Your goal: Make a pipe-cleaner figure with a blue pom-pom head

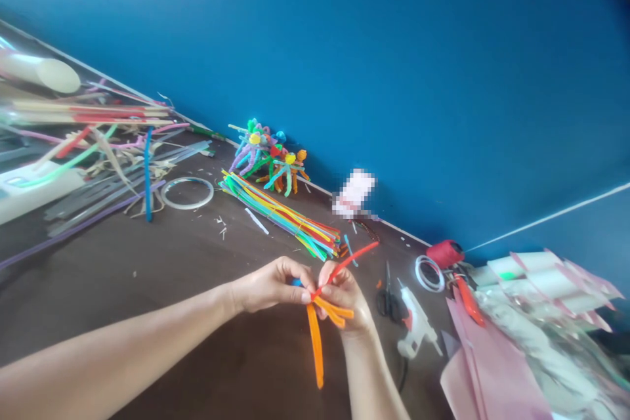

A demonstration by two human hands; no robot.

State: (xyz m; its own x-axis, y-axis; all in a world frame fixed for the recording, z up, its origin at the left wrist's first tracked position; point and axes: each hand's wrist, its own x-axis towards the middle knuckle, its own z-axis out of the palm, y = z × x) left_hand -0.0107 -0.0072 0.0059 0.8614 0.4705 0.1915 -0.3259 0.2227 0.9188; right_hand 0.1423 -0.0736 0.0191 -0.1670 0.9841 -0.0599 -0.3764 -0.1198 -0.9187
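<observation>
Above the dark table, my left hand (280,283) and my right hand (343,292) meet, both with fingers pinched. Between them are orange pipe cleaners (315,348), bent into strands that hang down and stick out to the right. A red pipe cleaner (352,262) crosses them at the pinch and points up to the right. A bit of blue (296,282) shows beside my left fingers; I cannot make out what it is. Just beyond my hands lies a bundle of coloured pipe cleaners (280,213). Small pipe-cleaner figures (270,154) stand behind it against the wall.
Right of my hands lie black scissors (388,302) and a white glue gun (416,321). Tape rolls (187,193), a red spool (445,253) and pink wrapping sheets (485,361) lie about. Loose sticks and strips (108,157) clutter the left. A blue wall (394,79) closes off the back.
</observation>
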